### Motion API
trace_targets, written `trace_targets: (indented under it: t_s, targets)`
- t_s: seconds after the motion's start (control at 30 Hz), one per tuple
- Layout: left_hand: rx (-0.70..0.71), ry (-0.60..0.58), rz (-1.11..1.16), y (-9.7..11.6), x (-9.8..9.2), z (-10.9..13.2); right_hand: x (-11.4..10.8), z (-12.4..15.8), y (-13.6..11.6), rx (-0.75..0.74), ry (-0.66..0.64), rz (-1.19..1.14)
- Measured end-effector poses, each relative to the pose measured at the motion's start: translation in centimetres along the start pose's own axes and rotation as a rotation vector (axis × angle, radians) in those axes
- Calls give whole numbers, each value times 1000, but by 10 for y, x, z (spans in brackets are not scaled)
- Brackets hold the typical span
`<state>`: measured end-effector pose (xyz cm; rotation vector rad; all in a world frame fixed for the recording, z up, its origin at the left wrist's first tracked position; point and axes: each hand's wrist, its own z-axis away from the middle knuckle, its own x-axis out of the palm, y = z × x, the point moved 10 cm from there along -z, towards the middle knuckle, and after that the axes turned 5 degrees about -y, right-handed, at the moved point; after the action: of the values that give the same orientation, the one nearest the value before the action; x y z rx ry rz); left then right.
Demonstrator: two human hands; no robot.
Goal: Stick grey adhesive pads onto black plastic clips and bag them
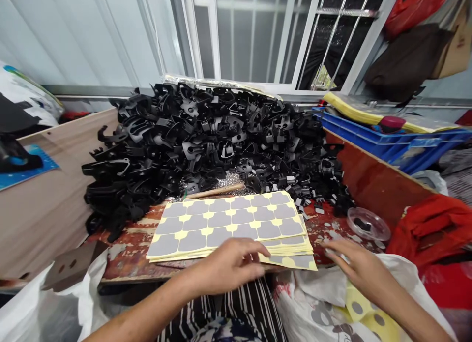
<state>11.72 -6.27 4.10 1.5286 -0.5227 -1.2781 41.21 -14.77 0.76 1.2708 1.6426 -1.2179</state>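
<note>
My left hand is over the near edge of a stack of yellow-backed sheets of grey stickers. Its thumb and index finger are apart; the other fingers curl beneath and are partly hidden. A lower sheet sticks out toward the right beside its fingertips. To the right of the stack, my right hand is slightly blurred, with thumb and fingers close together. Something small and pale shows between them, too unclear to name. Behind the stack rises a large heap of black plastic claw-clip parts.
A wooden stick and small metal pieces lie between heap and sheets. At right are a clear plastic dish, a blue crate and red cloth. White bags hang by the near edge. Wooden boards flank the table.
</note>
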Motion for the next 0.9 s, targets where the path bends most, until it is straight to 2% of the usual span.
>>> trace_targets:
  t_s: [0.07,0.1,0.17,0.27,0.33,0.4,0.43,0.5,0.53,0.6,0.67,0.7,0.77,0.83,0.9]
  targets:
    - [-76,166,165,-19,-30,15,15,-72,-64,-159,-16,47]
    - [-89,213,242,-27,-39,22,19,-107,-88,-203,6,105]
    - [-103,273,349,-41,-49,37,35,-169,-124,-289,-36,207]
    - [-121,385,378,-57,-64,62,57,-230,-138,-317,-197,243]
    - [-132,488,380,-67,-75,76,58,-246,-138,-297,-238,227]
    - [-129,621,359,-76,-87,85,46,-244,-144,-261,-173,147]
    - [-113,690,326,-78,-93,87,38,-236,-152,-237,-122,25]
    - [-35,781,228,-75,-100,84,32,-210,-173,-178,-73,-412]
    - [18,791,176,-71,-100,80,40,-195,-189,-154,-108,-698]
    - [96,744,109,-66,-95,67,72,-163,-227,-97,-308,-1134]
    - [82,708,125,-72,-91,59,98,-139,-247,-18,-366,-1311]
    - [46,723,180,-79,-92,60,106,-131,-247,20,-332,-1310]
    - [-34,798,371,-97,-98,68,110,-122,-234,55,-205,-1166]
    - [-88,845,615,-114,-101,76,107,-115,-224,3,-113,-949]
    - [-122,807,837,-124,-100,77,105,-109,-226,-100,-83,-780]
